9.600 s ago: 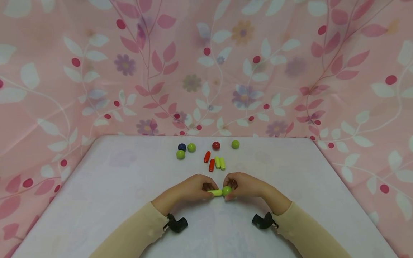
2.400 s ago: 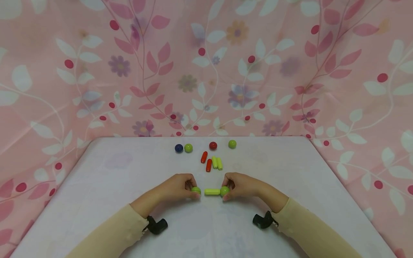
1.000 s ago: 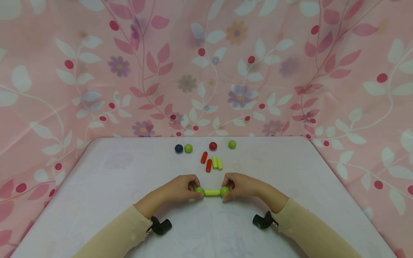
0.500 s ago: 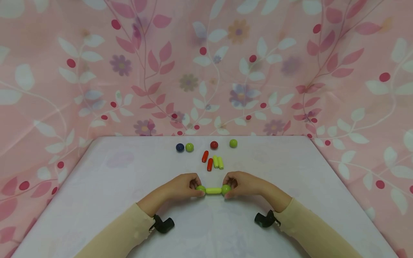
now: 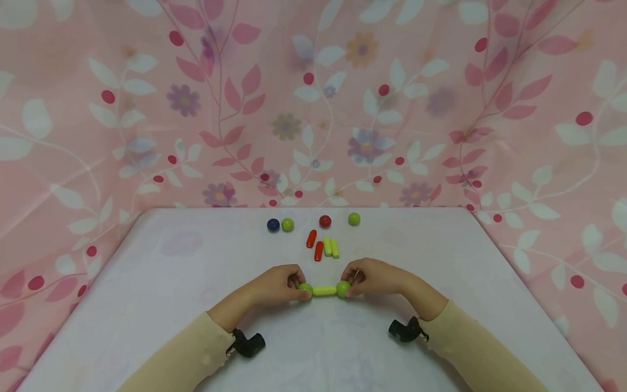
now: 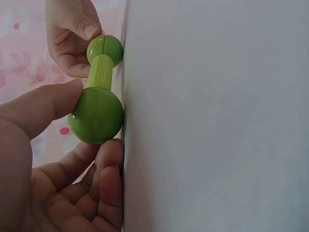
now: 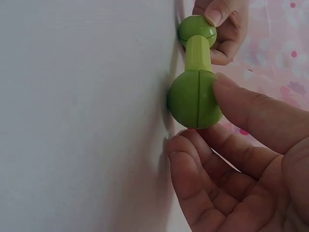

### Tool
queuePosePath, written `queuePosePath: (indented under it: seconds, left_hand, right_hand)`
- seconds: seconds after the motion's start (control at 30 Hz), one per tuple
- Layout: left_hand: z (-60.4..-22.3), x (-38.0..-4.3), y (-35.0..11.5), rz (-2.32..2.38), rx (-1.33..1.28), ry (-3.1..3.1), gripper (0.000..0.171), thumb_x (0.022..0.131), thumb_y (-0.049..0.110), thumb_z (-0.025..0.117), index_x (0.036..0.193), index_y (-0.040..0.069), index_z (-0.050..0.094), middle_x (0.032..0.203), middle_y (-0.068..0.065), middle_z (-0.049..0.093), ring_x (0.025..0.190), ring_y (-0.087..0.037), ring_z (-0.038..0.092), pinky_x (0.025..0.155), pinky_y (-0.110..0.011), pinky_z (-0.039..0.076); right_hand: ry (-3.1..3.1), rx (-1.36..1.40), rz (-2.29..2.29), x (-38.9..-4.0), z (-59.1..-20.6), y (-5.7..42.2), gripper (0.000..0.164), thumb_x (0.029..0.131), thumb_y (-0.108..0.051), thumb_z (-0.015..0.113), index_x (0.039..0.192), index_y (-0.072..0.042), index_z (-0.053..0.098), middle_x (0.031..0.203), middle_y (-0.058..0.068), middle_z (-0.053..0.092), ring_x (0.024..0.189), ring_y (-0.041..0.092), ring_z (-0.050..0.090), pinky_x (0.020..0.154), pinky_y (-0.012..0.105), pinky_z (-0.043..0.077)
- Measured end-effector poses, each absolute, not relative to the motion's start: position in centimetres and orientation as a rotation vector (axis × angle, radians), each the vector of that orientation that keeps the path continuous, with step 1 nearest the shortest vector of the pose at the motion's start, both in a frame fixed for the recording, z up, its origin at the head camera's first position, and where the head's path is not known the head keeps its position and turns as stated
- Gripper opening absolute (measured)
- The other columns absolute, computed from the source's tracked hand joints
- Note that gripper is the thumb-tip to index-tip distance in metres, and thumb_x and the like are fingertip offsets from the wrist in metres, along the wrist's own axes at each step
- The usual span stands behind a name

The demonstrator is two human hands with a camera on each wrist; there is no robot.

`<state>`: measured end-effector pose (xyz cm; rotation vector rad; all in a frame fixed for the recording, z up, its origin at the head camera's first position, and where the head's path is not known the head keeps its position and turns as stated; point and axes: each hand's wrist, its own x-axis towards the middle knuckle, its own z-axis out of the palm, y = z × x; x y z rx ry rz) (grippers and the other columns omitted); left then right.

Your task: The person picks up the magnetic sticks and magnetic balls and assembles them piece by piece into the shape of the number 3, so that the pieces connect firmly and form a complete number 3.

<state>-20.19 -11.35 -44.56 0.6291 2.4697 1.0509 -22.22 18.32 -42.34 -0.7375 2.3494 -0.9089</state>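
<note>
A yellow-green rod lies between two green balls, one at each end, in a straight row close over the white table. My left hand pinches the left green ball between thumb and fingers. At the other end, my right hand has its thumb against the right green ball, with curled fingers around its outer side. A thin seam runs round that ball. Both wrist views show the rod's end meeting the ball nearest the camera.
Beyond the hands lie two red rods and two yellow-green rods. Along the far table edge stand a dark blue ball, a green ball, a red ball and another green ball. A floral curtain hangs behind.
The left hand brought a green ball from the back of the table and set it against the rod's left end. Just now the right hand has shifted slightly right, its thumb drawn back along its ball.
</note>
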Motion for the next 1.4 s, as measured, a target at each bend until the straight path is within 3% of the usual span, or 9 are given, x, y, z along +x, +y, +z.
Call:
queuePosePath:
  seconds: [0.63, 1.4]
  left_hand:
    - [-45.0, -20.5, -11.2, 1.085, 0.624, 2.471, 0.027, 0.087, 0.036, 0.077, 0.098, 0.016, 0.064, 0.087, 0.005, 0.062, 0.079, -0.013, 0.056, 0.069, -0.028, 0.048]
    - [-45.3, -20.4, -11.4, 1.128, 0.598, 2.428, 0.028, 0.086, 0.037, 0.078, 0.099, 0.015, 0.064, 0.087, 0.003, 0.062, 0.080, -0.014, 0.056, 0.070, -0.029, 0.048]
  right_hand:
    - [2.441, -0.825, -0.934, -25.9, -40.3, 18.5, 0.021, 0.096, -0.011, 0.067, 0.114, 0.000, 0.068, 0.100, 0.000, 0.068, 0.093, 0.020, 0.063, 0.083, 0.032, 0.051]
    - [2.576, -0.544, -0.978, -29.9, -42.9, 15.9, 0.031, 0.092, -0.019, 0.074, 0.118, -0.005, 0.065, 0.099, 0.004, 0.063, 0.089, 0.018, 0.059, 0.075, 0.029, 0.051]
